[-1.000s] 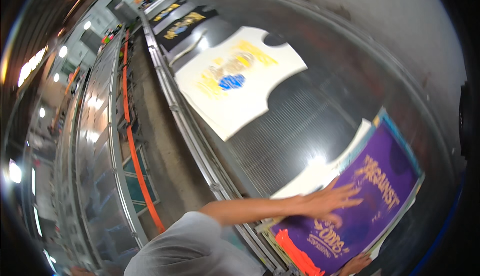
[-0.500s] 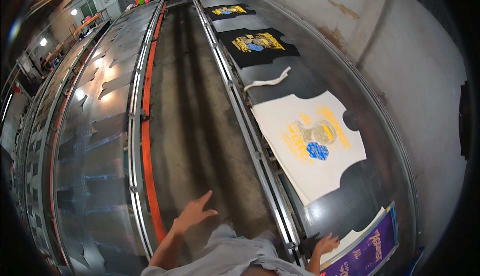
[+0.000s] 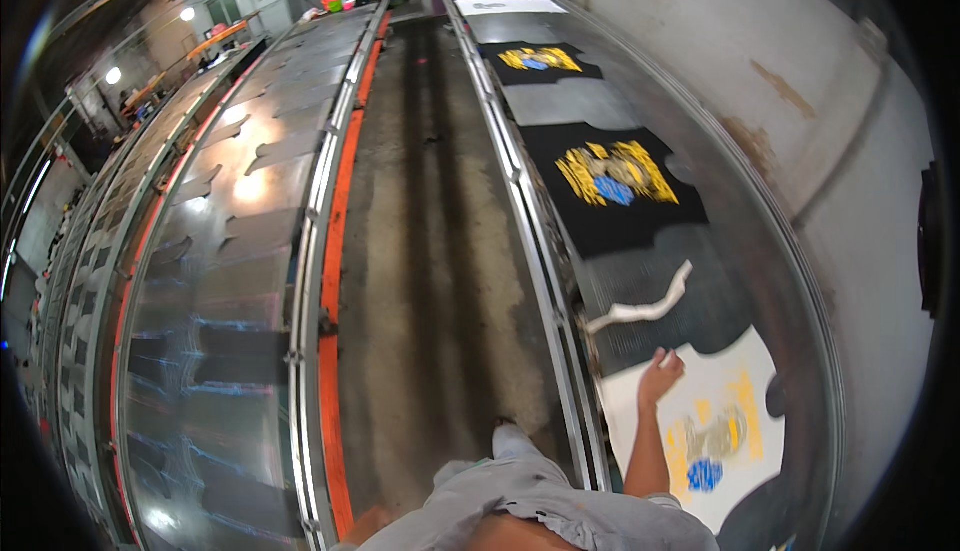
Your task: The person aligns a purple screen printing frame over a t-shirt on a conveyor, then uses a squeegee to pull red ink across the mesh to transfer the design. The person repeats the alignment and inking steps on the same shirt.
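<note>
My right hand (image 3: pixel 660 377) reaches forward over the far left part of a white shirt panel (image 3: pixel 640 411), fingers loosely bent and apart, nothing held. Whether it touches the cloth I cannot tell. Yellow, grey and blue print covers the panel's middle. Just beyond my fingers, a crumpled white strip of cloth (image 3: pixel 645 309) lies across the dark table (image 3: pixel 640 266). Farther along sits a black shirt panel (image 3: pixel 590 226) with a yellow and blue print. Only a blurred bit of my left hand or forearm (image 3: pixel 370 525) shows at the lower edge; its fingers are hidden.
Beyond lie another black printed panel (image 3: pixel 505 70) and a white one (image 3: pixel 480 8). A metal rail (image 3: pixel 540 301) edges my table. Left of the concrete aisle (image 3: pixel 400 351) runs a long table (image 3: pixel 230 291) with an orange strip (image 3: pixel 335 381). A wall (image 3: pixel 850 151) stands right.
I have moved forward along the aisle, so the panels appear nearer. My right hand has gone from beside the purple printing screen to above the white panel. My left hand has dropped low.
</note>
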{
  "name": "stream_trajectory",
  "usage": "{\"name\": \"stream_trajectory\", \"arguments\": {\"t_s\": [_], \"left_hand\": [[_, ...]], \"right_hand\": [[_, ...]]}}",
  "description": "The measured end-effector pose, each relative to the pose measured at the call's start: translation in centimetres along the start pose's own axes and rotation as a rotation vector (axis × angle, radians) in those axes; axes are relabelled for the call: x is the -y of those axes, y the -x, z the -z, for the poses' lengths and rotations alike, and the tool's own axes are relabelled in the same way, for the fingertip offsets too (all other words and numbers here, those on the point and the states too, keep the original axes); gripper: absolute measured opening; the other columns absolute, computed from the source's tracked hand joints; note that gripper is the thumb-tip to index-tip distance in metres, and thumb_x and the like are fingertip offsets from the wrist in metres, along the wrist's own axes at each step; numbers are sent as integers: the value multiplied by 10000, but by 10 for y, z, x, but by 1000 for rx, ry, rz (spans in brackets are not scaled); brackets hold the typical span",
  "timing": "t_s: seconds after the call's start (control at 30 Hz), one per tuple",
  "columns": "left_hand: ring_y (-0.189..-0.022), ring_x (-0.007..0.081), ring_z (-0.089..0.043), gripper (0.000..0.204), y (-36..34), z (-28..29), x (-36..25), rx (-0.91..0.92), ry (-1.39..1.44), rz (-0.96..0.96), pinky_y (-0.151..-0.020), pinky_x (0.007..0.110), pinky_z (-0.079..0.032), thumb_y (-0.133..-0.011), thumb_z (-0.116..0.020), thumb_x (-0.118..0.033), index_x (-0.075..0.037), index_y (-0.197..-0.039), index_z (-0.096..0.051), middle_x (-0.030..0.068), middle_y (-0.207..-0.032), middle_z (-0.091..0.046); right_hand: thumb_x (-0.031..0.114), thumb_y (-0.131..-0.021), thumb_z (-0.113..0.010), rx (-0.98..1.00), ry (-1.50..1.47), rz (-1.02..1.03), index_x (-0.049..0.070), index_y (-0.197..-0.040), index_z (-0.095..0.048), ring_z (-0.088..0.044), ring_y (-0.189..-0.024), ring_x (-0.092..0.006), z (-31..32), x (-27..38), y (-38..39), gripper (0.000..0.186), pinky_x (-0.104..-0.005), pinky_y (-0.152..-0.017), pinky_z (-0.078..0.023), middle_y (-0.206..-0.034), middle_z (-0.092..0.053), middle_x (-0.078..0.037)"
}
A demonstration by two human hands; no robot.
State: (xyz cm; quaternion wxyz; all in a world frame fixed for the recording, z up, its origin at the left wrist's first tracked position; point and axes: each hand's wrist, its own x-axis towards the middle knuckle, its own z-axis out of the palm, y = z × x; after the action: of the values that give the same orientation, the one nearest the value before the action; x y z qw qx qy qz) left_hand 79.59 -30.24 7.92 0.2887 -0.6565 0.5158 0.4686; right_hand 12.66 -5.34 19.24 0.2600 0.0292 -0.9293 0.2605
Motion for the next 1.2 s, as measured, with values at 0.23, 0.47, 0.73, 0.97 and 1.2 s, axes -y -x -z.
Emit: {"name": "stream_trajectory", "arguments": {"t_s": [0.23,0.47,0.73,0.97,1.2], "left_hand": [[-1009,271,-658,493,-5,67,-145,23,520,25,-903,432,-507,-922,-633,-442,-17,-1167,-685,175,-1089,-703],[-929,244,-662,432,-113,211,-362,36,574,-85,-848,423,-526,-933,-640,-384,-1,-1122,-701,158,-1013,-716],[-854,220,-665,373,-283,497,-658,-179,271,-480,-808,420,-541,-935,-656,-324,11,-1086,-718,144,-962,-730],[-939,267,-683,409,-348,682,-963,-398,461,-556,-839,407,-529,-897,-694,-326,21,-1111,-714,164,-1023,-735],[-1059,220,-649,443,-479,726,-1019,70,-49,-721,-910,398,-517,-941,-634,-392,-74,-1245,-685,118,-1191,-698]], "right_hand": [[292,-945,-573,874,-670,530,41,-1103,-685,-623,-1063,-372,-183,410,-9,316,-452,-907,-494,-1089,-684,-191],[373,-951,-557,1617,-484,1259,51,-1198,-654,-630,-1080,-361,-342,556,8,417,-438,-917,-507,-1118,-672,-180],[383,-881,-642,1473,-187,362,55,-1058,-742,-685,-995,-369,-496,559,-123,386,-444,-886,-533,-1027,-725,-180],[383,-873,-653,1418,-90,623,50,-1003,-754,-696,-957,-367,-715,744,-253,371,-453,-841,-541,-975,-724,-195],[327,-936,-602,1487,-581,689,24,-1142,-694,-653,-1050,-378,-899,1099,-385,378,-451,-904,-512,-1108,-700,-196]]}}
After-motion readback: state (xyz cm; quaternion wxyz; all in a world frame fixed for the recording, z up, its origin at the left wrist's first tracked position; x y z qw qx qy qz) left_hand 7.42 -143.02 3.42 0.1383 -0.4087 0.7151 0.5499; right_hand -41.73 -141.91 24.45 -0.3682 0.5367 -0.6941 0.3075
